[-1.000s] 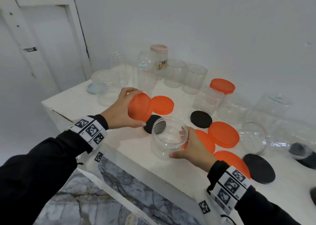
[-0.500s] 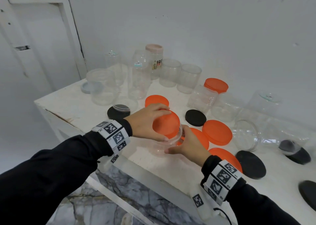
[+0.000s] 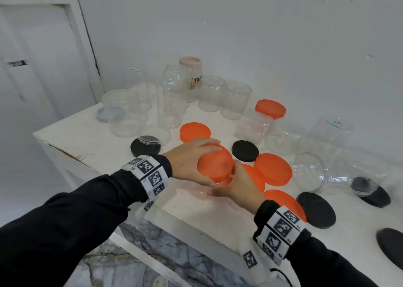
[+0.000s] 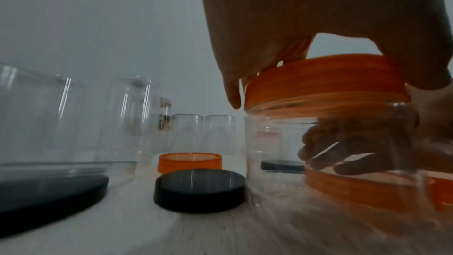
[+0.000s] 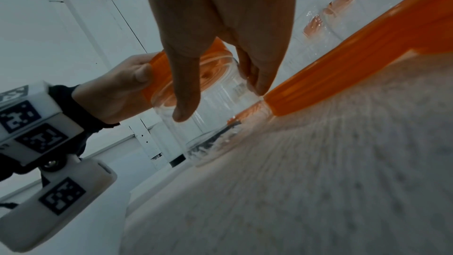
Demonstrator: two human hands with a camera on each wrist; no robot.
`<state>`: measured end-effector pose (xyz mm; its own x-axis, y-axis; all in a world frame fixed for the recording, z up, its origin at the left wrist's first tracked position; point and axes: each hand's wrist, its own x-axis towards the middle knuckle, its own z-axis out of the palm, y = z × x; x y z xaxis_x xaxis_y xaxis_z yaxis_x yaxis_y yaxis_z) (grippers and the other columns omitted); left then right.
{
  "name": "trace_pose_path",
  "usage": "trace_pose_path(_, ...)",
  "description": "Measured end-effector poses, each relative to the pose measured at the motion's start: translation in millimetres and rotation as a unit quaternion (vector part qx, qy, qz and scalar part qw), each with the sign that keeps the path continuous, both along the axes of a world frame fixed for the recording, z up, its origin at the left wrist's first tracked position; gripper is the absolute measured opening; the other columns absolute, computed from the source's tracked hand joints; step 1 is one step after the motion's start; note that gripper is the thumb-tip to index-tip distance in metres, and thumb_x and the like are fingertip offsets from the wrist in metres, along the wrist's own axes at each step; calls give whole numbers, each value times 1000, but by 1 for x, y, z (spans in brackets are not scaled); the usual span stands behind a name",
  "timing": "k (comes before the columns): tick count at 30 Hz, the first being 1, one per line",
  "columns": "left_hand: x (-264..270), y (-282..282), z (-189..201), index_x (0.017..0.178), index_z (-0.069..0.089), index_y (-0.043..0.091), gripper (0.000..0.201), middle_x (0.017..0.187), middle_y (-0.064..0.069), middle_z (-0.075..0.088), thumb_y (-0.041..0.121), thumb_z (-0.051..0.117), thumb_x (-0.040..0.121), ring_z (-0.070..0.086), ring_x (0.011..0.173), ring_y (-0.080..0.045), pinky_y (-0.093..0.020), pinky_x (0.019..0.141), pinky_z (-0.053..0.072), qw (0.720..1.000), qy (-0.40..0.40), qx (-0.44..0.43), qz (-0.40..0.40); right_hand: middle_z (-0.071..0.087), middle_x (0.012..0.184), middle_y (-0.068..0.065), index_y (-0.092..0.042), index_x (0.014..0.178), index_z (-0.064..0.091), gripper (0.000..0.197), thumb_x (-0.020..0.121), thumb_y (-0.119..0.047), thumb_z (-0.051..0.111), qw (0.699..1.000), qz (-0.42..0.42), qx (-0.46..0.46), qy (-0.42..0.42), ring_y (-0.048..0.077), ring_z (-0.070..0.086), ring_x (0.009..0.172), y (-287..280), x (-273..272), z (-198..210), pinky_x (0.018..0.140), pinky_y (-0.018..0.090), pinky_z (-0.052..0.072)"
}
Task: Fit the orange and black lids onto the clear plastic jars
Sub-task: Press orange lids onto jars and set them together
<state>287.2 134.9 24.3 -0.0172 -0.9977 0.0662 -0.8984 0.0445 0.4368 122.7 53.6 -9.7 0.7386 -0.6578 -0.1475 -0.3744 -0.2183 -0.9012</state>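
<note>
Seating orange lid (image 3: 214, 163) on clear jar (image 4: 326, 154).
Left hand (image 3: 187, 160) clasps lid rim; right hand (image 3: 238, 185) grips thin, light, slippery jar wall.

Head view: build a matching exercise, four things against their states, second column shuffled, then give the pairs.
Things
1. left hand
2. right hand
3. pink-lidded jar
4. tipped jar

States
A. lies on its side, mouth open
B. grips the orange lid from above
C. stands upright by the wall, capped
D. steadies the clear jar at its side

Pairs: 1-B, 2-D, 3-C, 4-A
</note>
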Motion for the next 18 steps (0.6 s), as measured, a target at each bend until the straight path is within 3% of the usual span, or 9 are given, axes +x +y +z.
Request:
trace_pose_path(4,5,3,-10,146,13,25,127,151,5,17,61,75,41,22,136,-12,-34,112,26,984,161,36,67,34,136,1,-15,140,18,108,59,-13,88,1000,8,-6,17,17,39,126,-3,-5,4,91,20,36)
trace_pose_path(6,9,7,-17,145,8,27,131,149,5,18,58,77,38,24,134,-10,-30,110,26,972,220,35,72,26,143,1,-18,145,9,116,59,-19,88,998,19,-41,31,14,33,129,-7,-9,15,97,21,31)
trace_pose_path(8,12,11,-24,143,4,32,131,145,6,19,49,83,39,27,130,-9,-26,107,27,961,263,38,77,22,147,-1,-20,145,10,115,60,-24,87,996,40,-78,34,11,29,131,-11,-9,32,101,22,29)
trace_pose_path(11,14,14,-34,141,9,32,127,141,4,27,46,84,39,36,128,-12,-33,107,35,942,323,43,84,24,148,-3,-23,144,20,102,65,-31,84,983,104,-136,62,8,29,130,-14,-4,60,104,24,31)
trace_pose_path(14,14,12,-38,139,21,28,126,134,10,38,53,87,35,42,125,-7,-33,106,39,927,365,41,79,23,147,-3,-25,144,24,93,70,-35,80,945,191,-228,133,8,30,129,-12,10,79,99,20,29)
trace_pose_path(18,13,11,-40,136,23,32,114,132,17,40,41,85,42,40,125,2,-18,102,37,916,392,31,78,11,155,4,-32,148,14,96,74,-42,75,877,263,-315,250,25,23,138,-10,33,85,110,37,31)
